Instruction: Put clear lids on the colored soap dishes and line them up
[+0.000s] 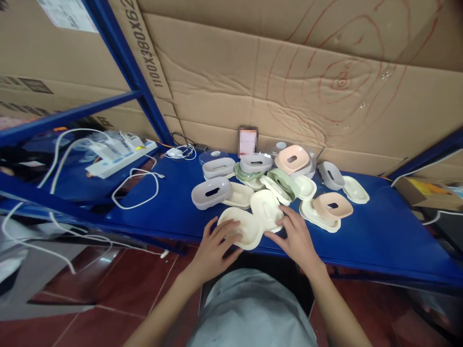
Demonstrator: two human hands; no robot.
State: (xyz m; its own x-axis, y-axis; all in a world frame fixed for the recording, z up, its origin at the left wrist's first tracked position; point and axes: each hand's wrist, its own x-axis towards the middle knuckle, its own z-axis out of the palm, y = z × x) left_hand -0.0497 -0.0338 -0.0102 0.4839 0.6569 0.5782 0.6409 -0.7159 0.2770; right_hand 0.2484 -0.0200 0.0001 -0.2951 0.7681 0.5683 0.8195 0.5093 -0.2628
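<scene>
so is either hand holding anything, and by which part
Neither lifts anything: the left hand rests fingers on one cream tray, the right hand touches another cream tray's near edge.

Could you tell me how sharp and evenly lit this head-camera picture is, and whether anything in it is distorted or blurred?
Head view: wide-angle bend curves the blue shelf and its frame; light is soft and even with faint shadows; left hand and right hand on the cream trays are slightly motion-soft; a card at the back is pixelated; the left edge is smeared.
</scene>
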